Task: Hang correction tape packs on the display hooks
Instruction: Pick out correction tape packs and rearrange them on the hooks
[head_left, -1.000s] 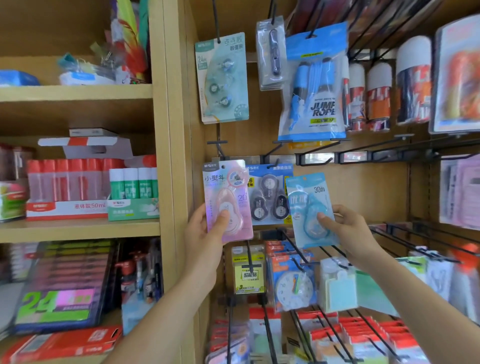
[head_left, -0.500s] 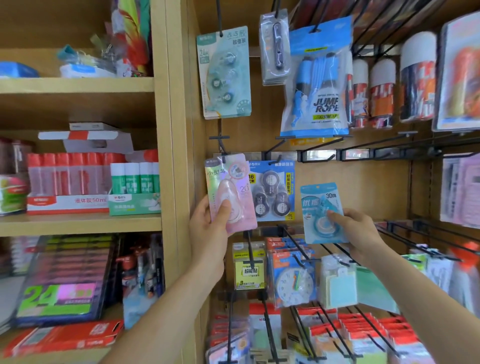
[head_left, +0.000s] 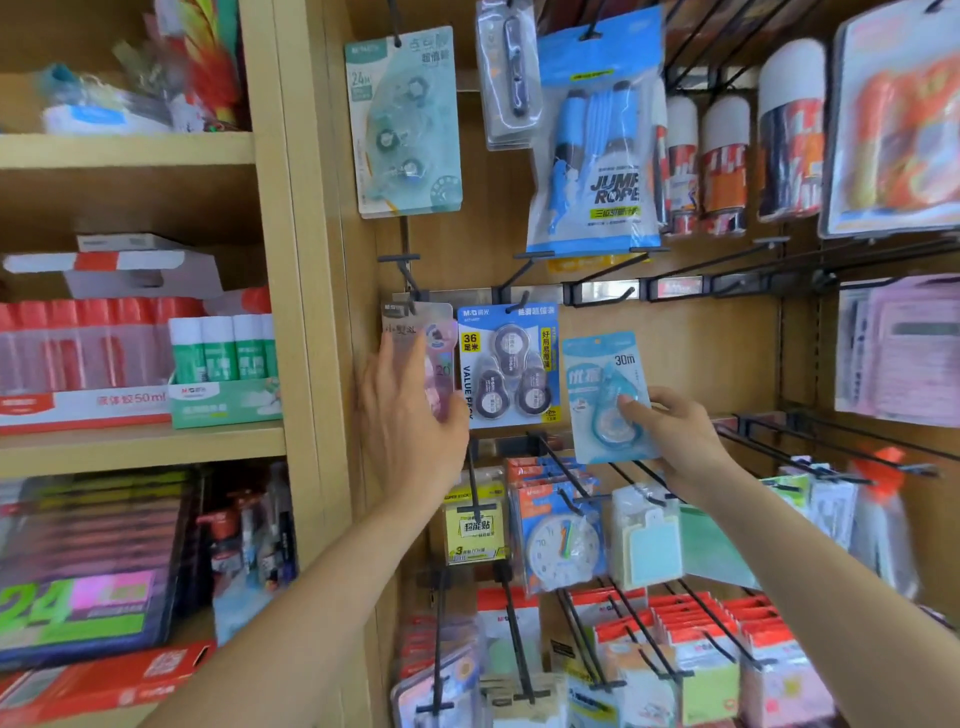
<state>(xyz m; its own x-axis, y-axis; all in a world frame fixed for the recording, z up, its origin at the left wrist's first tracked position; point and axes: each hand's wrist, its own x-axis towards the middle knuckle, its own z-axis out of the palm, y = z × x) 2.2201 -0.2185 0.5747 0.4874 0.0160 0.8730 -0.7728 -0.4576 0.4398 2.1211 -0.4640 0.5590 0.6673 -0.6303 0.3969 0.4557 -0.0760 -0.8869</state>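
- Our left hand (head_left: 410, 410) grips the pink correction tape pack (head_left: 423, 338) by its lower half, with the pack's top edge raised to the black hook (head_left: 410, 283) just above the hand. The picture is blurred there, so we cannot tell whether the hang hole has caught the tip. Letting go too soon would likely drop the pack into the goods below the hand.
- The hand covers much of the pack, so we can aim by the top strip alone. A small tilt could drive the hook tip into the card beside the hole and bend or tear it.
- The pink pack's right edge sits against the hung value pack (head_left: 506, 364), just right of our left hand. A sideways push could set that pack swinging or lift it along its own hook.
- Our right hand (head_left: 675, 436) pinches the blue correction tape pack (head_left: 605, 395), thumb on the blister front, held low beside the value pack and below an empty hook (head_left: 621, 295). With our attention on the left side, that pinch could loosen and the pack slip.
- Long wire hooks (head_left: 831, 457) jut out right beside our right hand; swinging the arm carelessly could snag them.
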